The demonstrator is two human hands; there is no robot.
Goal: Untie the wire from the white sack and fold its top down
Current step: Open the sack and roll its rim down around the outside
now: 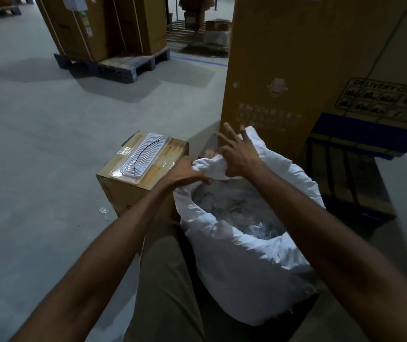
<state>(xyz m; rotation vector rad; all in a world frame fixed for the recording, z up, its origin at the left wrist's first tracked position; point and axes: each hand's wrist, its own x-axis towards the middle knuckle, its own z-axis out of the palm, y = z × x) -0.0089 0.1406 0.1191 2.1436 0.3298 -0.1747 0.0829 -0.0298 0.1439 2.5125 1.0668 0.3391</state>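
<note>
Setting: warehouse floor (37, 144), seen from above by a person sitting or crouching over the work.
White sack (246, 255): stands open between the person's knees, its mouth wide, shiny clear plastic visible inside.
Left hand (185, 172): closed on the far rim, pinching bunched fabric, likely to steady it.
Right hand (240, 156): thumb and palm grip the same bunch, other fingers spread; probably rolling the rim outward.
Wire: none seen on the sack.
Small carton (138, 174): just left of the sack, a white plastic tray (143, 154) lying on top.
</note>
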